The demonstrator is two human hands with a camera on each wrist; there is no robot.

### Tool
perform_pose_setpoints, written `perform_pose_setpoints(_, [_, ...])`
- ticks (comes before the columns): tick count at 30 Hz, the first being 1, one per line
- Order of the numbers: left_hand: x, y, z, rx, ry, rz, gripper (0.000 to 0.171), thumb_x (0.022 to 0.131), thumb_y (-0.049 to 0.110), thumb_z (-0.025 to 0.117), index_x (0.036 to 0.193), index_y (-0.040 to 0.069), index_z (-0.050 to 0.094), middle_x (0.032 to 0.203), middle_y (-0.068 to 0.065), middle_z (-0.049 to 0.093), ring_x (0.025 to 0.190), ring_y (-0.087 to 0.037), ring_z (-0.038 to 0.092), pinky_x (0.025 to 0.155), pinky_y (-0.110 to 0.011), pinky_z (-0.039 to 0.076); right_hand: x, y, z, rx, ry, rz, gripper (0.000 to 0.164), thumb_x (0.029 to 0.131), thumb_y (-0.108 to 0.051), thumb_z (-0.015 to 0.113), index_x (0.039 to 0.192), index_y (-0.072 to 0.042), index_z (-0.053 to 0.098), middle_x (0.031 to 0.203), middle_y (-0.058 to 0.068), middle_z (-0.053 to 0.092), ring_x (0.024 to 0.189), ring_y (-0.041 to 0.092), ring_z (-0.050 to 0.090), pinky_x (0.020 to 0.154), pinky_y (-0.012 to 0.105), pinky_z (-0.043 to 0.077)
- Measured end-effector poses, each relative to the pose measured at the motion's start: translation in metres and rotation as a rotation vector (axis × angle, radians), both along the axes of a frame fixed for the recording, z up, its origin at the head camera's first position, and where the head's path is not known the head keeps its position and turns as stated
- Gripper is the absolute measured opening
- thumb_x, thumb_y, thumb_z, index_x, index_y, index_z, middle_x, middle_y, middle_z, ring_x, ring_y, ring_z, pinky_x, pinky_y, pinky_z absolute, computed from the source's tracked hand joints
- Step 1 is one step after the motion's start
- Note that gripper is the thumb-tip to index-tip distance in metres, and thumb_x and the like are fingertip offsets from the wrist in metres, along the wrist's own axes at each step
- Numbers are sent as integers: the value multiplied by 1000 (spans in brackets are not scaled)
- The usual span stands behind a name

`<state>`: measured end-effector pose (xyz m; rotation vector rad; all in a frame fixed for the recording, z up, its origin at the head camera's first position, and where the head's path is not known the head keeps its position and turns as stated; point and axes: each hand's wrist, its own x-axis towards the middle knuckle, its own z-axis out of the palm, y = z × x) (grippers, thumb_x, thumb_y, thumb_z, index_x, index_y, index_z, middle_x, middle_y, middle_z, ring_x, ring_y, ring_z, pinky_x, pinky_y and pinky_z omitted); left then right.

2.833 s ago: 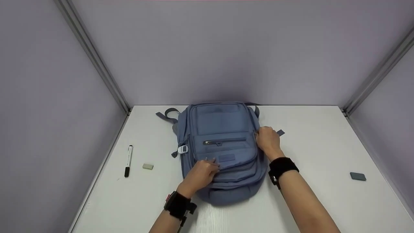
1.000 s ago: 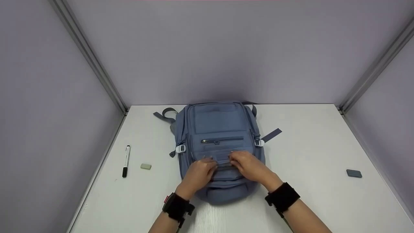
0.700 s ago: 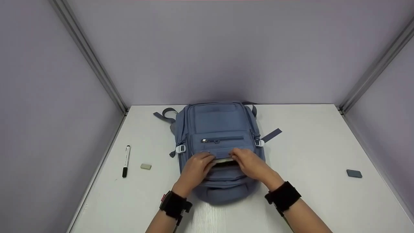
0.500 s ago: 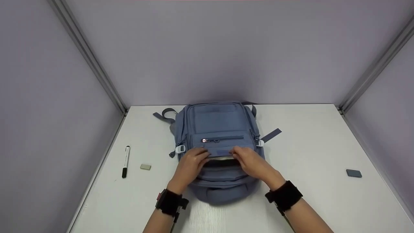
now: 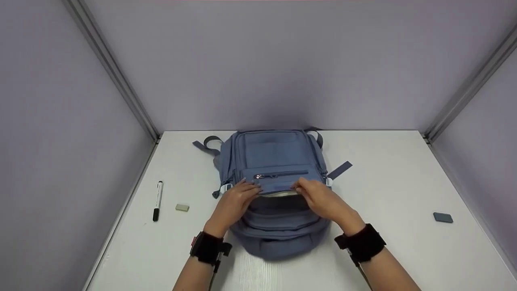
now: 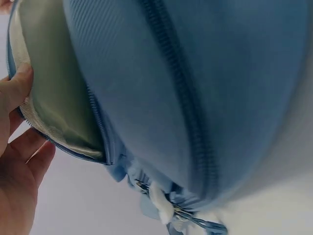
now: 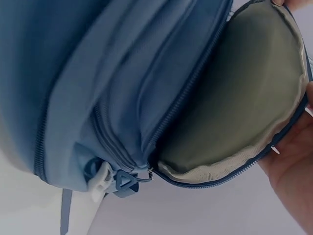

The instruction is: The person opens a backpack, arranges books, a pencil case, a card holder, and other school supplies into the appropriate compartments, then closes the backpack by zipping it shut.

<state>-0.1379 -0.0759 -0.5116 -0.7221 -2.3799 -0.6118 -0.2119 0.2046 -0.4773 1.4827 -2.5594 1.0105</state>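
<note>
A blue backpack (image 5: 276,153) lies on the white table, its front pocket unzipped and gaping toward me. My left hand (image 5: 236,200) pinches the left part of the pocket's upper flap, thumb on the pale lining (image 6: 54,73) and fingers behind. On the flap's other side, my right hand (image 5: 323,200) grips the same zipped edge (image 7: 234,174). Between the hands the dark pocket opening (image 5: 278,202) shows. Above the flap runs a short closed zipper (image 5: 280,174) with a metal pull. White buckles (image 5: 226,188) sit at the pack's sides.
Left of the backpack lie a white marker with a black cap (image 5: 158,201) and a small pale green block (image 5: 182,207). A dark teal block (image 5: 443,217) is far right. Loose straps (image 5: 340,170) stick out from the pack's sides. Grey walls (image 5: 258,64) enclose the table.
My right hand has come from the pack's right side to the pocket flap. Both hands have lifted the flap upward and spread apart slightly, and the pocket has gone from closed to wide open.
</note>
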Motion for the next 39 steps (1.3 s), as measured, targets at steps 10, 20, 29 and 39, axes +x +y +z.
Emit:
perform_pose_setpoints(10, [-12,2,19,15,93,79,15,91,8,69,105,5,73,93,-9,72,76,-22,70,64,-34,56,-6,13,9,-74,-21,-45,22,105,-18,48,119,-8,62,110,4,66,97,18,64,81,39,52])
perform_pose_setpoints(20, [-31,-6,26,98,27,236,15,96,10,64,103,-1,70,91,-16,72,78,-29,71,67,-39,56,-33,78,-4,-44,-105,-326,48,104,-23,50,148,-6,42,146,19,45,134,38,41,106,54,33])
perform_pose_setpoints(29, [-43,-11,30,173,-70,376,15,98,13,60,93,0,68,81,-15,70,74,-31,69,63,-44,52,-56,164,-46,348,-21,-716,53,103,-26,51,146,1,38,139,39,36,124,61,35,95,70,32])
perform_pose_setpoints(39, [-50,-8,31,58,-60,527,23,99,19,60,85,1,64,72,-18,67,61,-39,65,51,-49,48,-52,256,-73,510,-446,-847,71,104,-45,36,150,5,16,140,51,2,118,80,3,90,82,17])
